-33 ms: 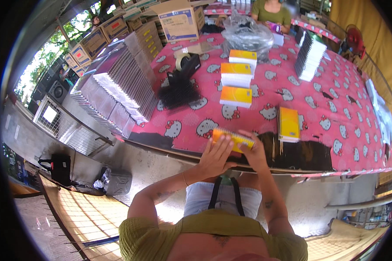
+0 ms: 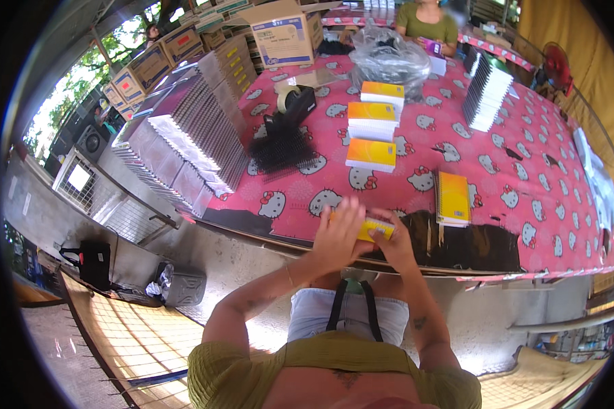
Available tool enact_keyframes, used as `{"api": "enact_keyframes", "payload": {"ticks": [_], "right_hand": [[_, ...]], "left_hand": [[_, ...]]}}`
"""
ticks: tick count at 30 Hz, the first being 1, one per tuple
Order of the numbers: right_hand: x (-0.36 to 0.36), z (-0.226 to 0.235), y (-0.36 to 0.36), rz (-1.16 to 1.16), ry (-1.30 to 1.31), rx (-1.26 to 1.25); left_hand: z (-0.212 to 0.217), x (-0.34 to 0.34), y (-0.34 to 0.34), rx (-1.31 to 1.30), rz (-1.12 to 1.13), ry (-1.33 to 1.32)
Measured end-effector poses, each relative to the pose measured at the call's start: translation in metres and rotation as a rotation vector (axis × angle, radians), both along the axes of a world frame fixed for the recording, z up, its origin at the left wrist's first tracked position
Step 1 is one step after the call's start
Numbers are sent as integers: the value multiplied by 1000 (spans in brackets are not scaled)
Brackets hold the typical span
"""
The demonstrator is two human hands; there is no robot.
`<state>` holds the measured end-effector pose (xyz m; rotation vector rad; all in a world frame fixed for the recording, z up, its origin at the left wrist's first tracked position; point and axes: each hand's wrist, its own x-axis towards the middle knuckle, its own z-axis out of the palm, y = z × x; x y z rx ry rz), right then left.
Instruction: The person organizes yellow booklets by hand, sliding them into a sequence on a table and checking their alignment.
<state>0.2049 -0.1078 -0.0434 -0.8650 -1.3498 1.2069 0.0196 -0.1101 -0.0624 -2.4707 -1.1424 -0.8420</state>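
Over the near edge of the table, a small yellow notebook [image 2: 375, 228] is between my two hands. My left hand [image 2: 340, 230] lies across its left part with fingers stretched out flat, hiding that end. At the other end my right hand [image 2: 397, 247] grips the notebook, thumb on the cover. A yellow spiral-bound notebook [image 2: 452, 198] rests to the right of my hands. Beyond them stand small piles of yellow notebooks: a near one [image 2: 371, 153], a middle one [image 2: 372, 114] and a far one [image 2: 382, 91]. Black binding coils [image 2: 283, 151] lie in a heap to their left.
Tall stacks of spiral-bound notebooks [image 2: 198, 136] fill the table's left side. Beside the coils sits a black tape dispenser [image 2: 297, 105]. Farther back are a grey plastic bag [image 2: 389, 61], an open carton [image 2: 283, 41] and a white notebook stack [image 2: 486, 92]. A person [image 2: 426, 24] is across the table.
My left hand has slid and tilted over the notebook, its fingers now more upright and covering more of it. My right hand has shifted slightly nearer to me, still on the notebook.
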Motion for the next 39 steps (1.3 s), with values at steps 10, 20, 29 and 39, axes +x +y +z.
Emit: {"api": "enact_keyframes", "payload": {"ticks": [10,20,29,39], "right_hand": [[12,-22,10,70,-173,-49],[14,-41,17,51,-210,-3],[7,-33,19,13,-277,220],[20,5,9,-48,-487,133]], "left_hand": [[33,-7,18,-301,-118,64],[30,15,-11,-146,-99,21],[37,24,11,-211,-39,6],[45,16,27,-173,-168,-176]]}}
